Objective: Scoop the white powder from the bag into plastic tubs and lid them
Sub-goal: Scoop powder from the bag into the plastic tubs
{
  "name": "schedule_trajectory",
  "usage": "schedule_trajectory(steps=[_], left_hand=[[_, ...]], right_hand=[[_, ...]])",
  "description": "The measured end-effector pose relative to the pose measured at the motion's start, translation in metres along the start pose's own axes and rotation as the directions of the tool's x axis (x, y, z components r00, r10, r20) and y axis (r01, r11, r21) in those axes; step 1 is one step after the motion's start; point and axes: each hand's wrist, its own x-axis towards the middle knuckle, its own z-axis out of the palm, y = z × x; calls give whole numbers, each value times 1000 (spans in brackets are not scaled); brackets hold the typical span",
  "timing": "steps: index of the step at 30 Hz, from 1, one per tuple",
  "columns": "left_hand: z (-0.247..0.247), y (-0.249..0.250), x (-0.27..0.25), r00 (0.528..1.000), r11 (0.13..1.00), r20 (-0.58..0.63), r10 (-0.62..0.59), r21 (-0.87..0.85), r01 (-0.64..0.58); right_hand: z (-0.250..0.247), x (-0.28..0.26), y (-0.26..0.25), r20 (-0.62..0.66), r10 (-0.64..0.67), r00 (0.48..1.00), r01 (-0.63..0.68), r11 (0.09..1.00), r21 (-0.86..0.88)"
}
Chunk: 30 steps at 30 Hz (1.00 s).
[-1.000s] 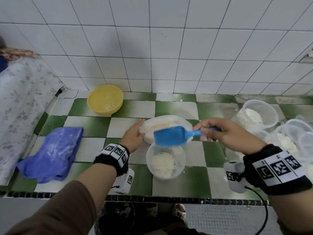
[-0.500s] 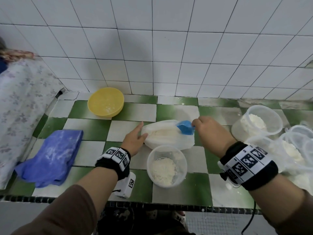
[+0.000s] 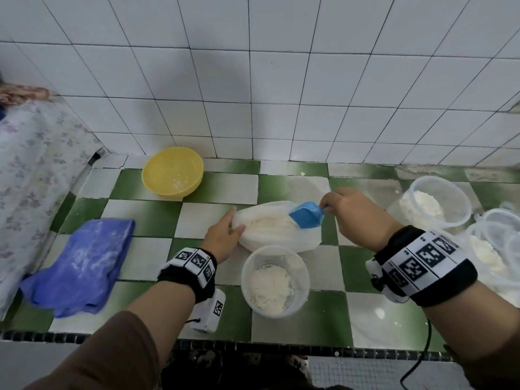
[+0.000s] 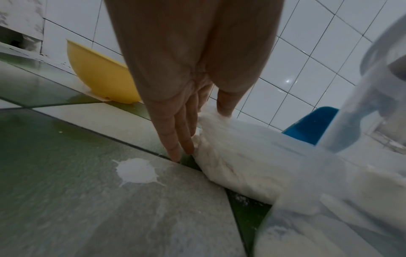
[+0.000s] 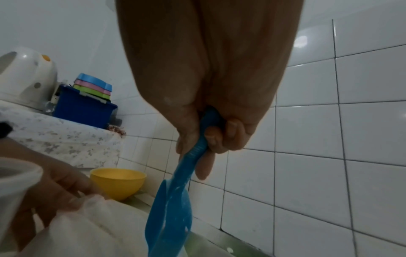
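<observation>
Far left of the head view lies a dusted blue cloth (image 3: 78, 263) on the worktop (image 3: 140, 218), then, upper left of centre, a yellow bowl (image 3: 172, 171) holding only a smear of powder. At centre the left hand (image 3: 223, 237) pinches the bag (image 3: 278, 229) at its left edge, thumb over the rim, holding the mouth up; white powder (image 3: 267, 222) fills it. Below sits a plastic tub (image 3: 274, 281), about half full, no lid. The blue scoop (image 3: 306, 218) dips into the bag's right side, the right hand (image 3: 357, 215) wrapped round its handle. At right, a filled tub (image 3: 439, 201) without its lid, and more tubs at the frame edge. Filling is mid-way, I'd say; lidding remains.
</observation>
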Motion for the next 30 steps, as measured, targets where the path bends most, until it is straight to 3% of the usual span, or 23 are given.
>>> schedule_trajectory(steps=[4, 11, 17, 20, 25, 30], left_hand=[[0, 1, -1, 1000, 1000, -7, 9, 3, -9], [0, 0, 0, 1000, 1000, -2, 23, 11, -23], [3, 0, 0, 1000, 1000, -4, 14, 2, -14], [3, 0, 1, 1000, 1000, -1, 14, -7, -14], [2, -1, 4, 1000, 1000, 12, 5, -15, -5], [-1, -3, 8, 998, 996, 55, -6, -84, 11]], right_hand=[[-2, 2, -9, 45, -25, 999, 27, 998, -54], [7, 16, -4, 92, -31, 995, 29, 999, 23], [24, 28, 1, 154, -16, 988, -7, 989, 149], [38, 31, 2, 158, 56, 986, -80, 985, 153], [42, 35, 4, 185, 236, 954, -291, 877, 381], [54, 35, 4, 240, 265, 934, -355, 768, 533]])
